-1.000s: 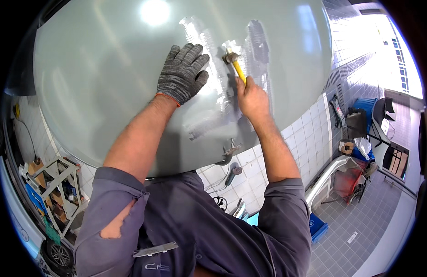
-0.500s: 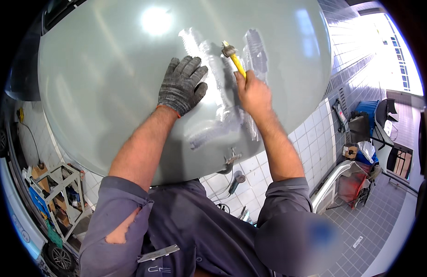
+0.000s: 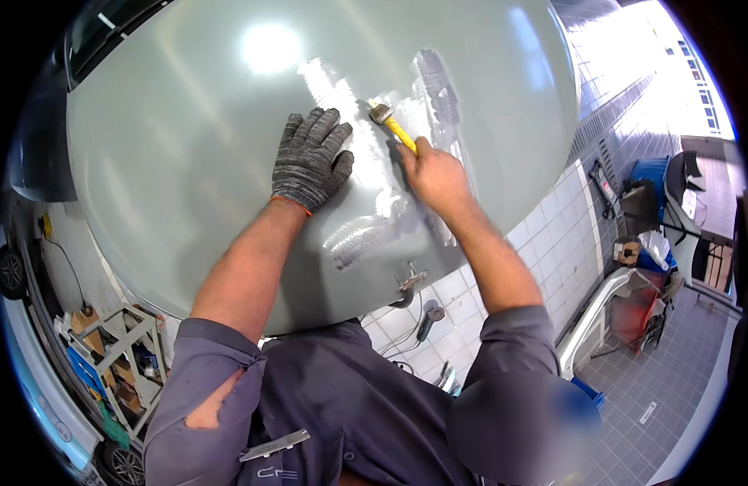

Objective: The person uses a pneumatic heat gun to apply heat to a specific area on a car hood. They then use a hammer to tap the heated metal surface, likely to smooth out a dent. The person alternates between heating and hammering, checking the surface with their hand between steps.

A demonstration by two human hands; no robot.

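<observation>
My left hand (image 3: 311,162), in a grey knit work glove with an orange cuff edge, lies flat with fingers stretched on a pale grey-green car bonnet (image 3: 180,154). To its right, my bare right hand (image 3: 435,174) is wrapped round the yellow handle of a hammer (image 3: 401,135). The hammer's metal head is over the sanded area, pointing up and left; whether it touches the panel I cannot tell. Bright sanded streaks of bare metal (image 3: 350,239) run beside and between both hands. A metal clamp (image 3: 411,278) sits at the bonnet's near edge.
An angle grinder (image 3: 430,321) with its cord lies on the tiled floor. A grey metal trolley (image 3: 135,347) full of tools stands at lower left, near a light blue car (image 3: 46,397). A silver car body part (image 3: 588,320) and boxes lie at right.
My right hand has brought the hammer down and to the left, nearer my left hand. The left hand stays flat on the panel, and the whole view has shifted slightly.
</observation>
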